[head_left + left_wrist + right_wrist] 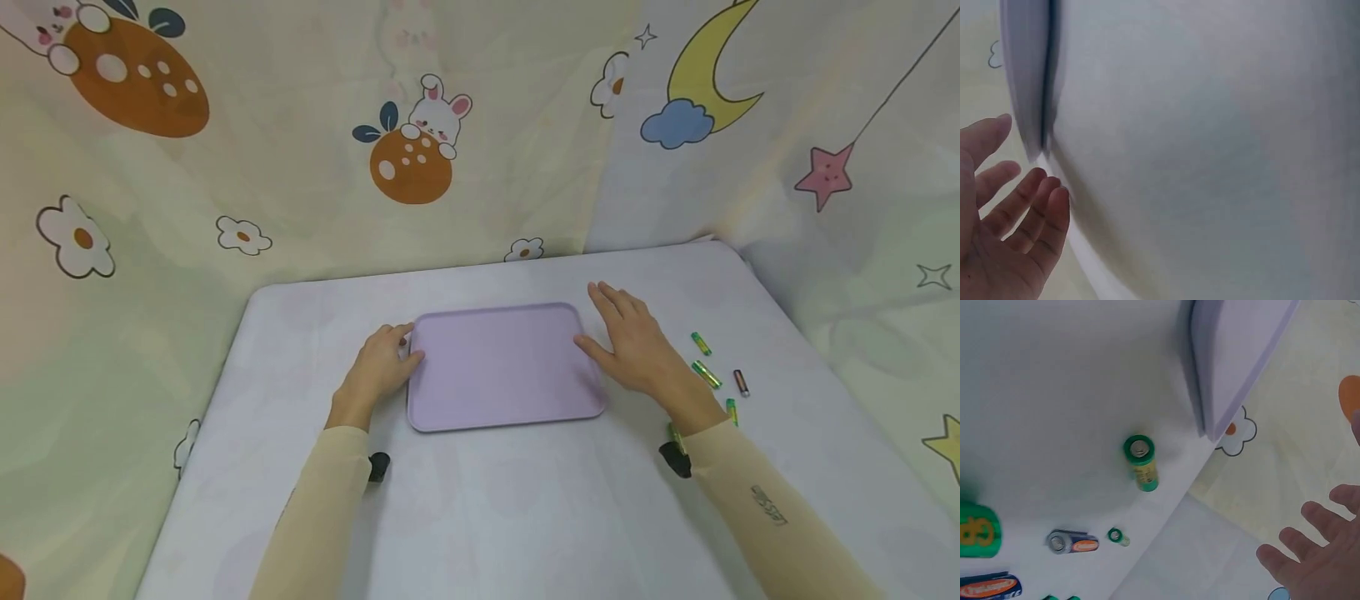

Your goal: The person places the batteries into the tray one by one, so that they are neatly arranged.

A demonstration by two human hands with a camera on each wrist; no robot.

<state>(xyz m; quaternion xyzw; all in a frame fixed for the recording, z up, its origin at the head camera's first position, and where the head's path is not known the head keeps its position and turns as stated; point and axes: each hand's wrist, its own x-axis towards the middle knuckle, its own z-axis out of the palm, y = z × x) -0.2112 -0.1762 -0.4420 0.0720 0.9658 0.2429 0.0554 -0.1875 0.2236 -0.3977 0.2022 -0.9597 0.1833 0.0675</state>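
A shallow lilac tray (506, 367) lies flat on the white-covered table. My left hand (381, 362) is at the tray's left edge, thumb and fingers spread loosely around that rim. In the left wrist view its fingers are slightly bent, with nothing held; whether they touch the rim I cannot tell. Over the tray's right edge, my right hand (633, 346) is spread with fairly straight fingers, the thumb near the rim. Its palm and fingers hold nothing in the right wrist view.
Right of the right hand lie several batteries: green ones (707, 374) and a dark one with orange (741, 382). One green battery (677, 437) is partly hidden by the right wrist's black camera (676, 460). Patterned curtains (300, 167) hang around the table.
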